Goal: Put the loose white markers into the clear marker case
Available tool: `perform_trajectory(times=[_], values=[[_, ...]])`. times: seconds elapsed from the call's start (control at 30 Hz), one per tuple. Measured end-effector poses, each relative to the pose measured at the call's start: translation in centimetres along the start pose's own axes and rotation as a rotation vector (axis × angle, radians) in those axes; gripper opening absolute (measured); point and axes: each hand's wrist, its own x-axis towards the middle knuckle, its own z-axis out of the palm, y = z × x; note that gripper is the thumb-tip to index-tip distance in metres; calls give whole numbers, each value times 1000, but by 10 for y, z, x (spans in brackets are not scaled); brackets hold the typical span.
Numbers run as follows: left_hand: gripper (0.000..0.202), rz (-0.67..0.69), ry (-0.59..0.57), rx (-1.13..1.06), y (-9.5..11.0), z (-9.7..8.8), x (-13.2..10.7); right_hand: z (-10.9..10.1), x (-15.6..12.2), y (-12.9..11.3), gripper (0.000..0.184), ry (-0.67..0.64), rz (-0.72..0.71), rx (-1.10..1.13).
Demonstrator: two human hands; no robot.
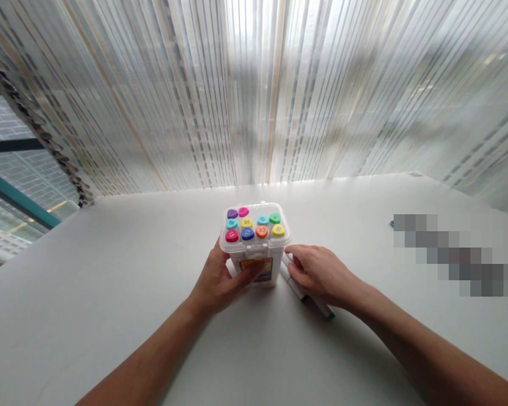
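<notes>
A clear plastic box (286, 237) of markers stands upright on the white table. Its markers show coloured, numbered caps, such as a red cap (232, 235), an orange cap (261, 231) and a green cap (275, 217). My left hand (220, 282) is wrapped round the box's left side, its thumb across the front label (267, 275). Just right of the box, my right hand (324, 273) has curled fingers at white markers lying on the table. One marker (295, 286) and another with a green end (328, 313) show under it; the fingers partly cover them.
A white table (131, 304) spreads around the box. Behind its far edge hangs a striped sheer curtain (254, 113). A window with a dark frame (12, 145) is at the left. On the table's right lies a long thing blurred out by pixels (457, 256).
</notes>
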Motion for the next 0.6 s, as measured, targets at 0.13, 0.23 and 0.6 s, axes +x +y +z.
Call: perform_trajectory(times=[0.13,0.23,0.6], values=[[39,2,-1,-8,1,0,0,0,-1,0,12,-1,1,-11],[38,10,-8,-2,1,0,0,-1,0,0,11,-4,2,-12],[40,-22,-4,-11,0,0,0,-4,-1,-2,12,-16,0,-13]])
